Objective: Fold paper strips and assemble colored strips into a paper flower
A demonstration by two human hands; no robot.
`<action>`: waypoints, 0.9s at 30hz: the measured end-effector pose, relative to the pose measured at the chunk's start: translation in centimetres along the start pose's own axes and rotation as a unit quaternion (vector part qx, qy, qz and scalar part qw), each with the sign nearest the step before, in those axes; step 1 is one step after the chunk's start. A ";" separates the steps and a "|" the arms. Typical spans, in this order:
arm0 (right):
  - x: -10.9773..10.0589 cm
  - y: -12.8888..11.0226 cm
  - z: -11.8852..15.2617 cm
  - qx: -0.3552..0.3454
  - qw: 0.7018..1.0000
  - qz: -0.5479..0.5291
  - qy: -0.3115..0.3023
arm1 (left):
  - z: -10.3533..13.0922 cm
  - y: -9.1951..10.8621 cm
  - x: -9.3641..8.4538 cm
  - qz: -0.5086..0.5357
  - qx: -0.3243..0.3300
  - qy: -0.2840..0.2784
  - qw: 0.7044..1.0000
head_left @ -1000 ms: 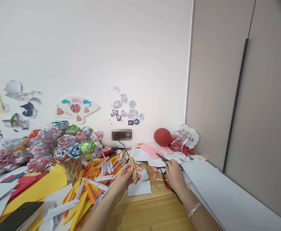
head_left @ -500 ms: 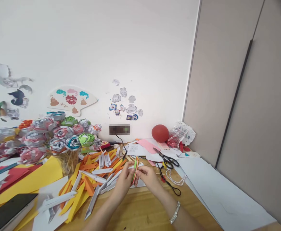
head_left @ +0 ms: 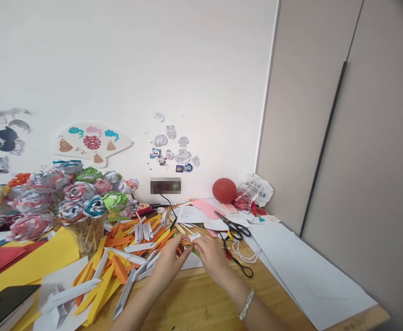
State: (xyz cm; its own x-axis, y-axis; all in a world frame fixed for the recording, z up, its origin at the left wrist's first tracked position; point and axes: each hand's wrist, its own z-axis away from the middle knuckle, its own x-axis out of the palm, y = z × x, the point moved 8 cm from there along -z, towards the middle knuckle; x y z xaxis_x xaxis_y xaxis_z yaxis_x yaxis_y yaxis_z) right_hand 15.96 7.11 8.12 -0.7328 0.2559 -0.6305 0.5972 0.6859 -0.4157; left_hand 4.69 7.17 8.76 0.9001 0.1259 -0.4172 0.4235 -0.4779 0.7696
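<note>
Low over the wooden table, my left hand (head_left: 171, 256) and my right hand (head_left: 211, 255) pinch a small piece of folded colored paper (head_left: 188, 242) between their fingertips. Orange shows on the paper, with some green below it; the fingers cover much of the rest. Left of my hands spreads a pile of folded paper strips (head_left: 120, 267) in orange, yellow and white. To the right of my right hand lie black-handled scissors (head_left: 235, 230) and a string of white beads (head_left: 248, 257).
Paper flowers (head_left: 80, 193) stand in a clear container (head_left: 87, 234) at the left. A black phone-like slab (head_left: 6, 303) lies front left. At the back are a red balloon (head_left: 224, 190) and a plastic bag (head_left: 253, 193). White sheets (head_left: 301, 271) cover the right side.
The paper between my fingers was upright with green, red and orange stripes showing; now it lies lower and flatter, orange uppermost. The view has turned slightly right.
</note>
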 end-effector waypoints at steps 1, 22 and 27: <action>-0.1 0.2 0.0 0.012 1.000 -0.005 0.013 | 0.1 0.1 0.0 -0.004 -0.006 0.002 1.000; 0.9 1.5 0.8 0.073 0.994 0.074 0.044 | 0.6 -1.6 1.9 -0.113 -0.019 -0.046 0.992; 0.8 1.7 0.6 0.085 0.994 0.047 0.039 | 0.6 -1.2 2.3 -0.114 0.000 -0.051 0.992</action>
State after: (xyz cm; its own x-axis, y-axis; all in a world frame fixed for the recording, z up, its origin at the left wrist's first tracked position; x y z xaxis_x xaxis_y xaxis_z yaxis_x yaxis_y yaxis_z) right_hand 16.58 8.05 6.50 -0.6901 0.3697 -0.6222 0.7060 0.5326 -0.4667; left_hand 6.22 7.50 6.59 0.7665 0.1424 -0.6262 0.6141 -0.4476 0.6500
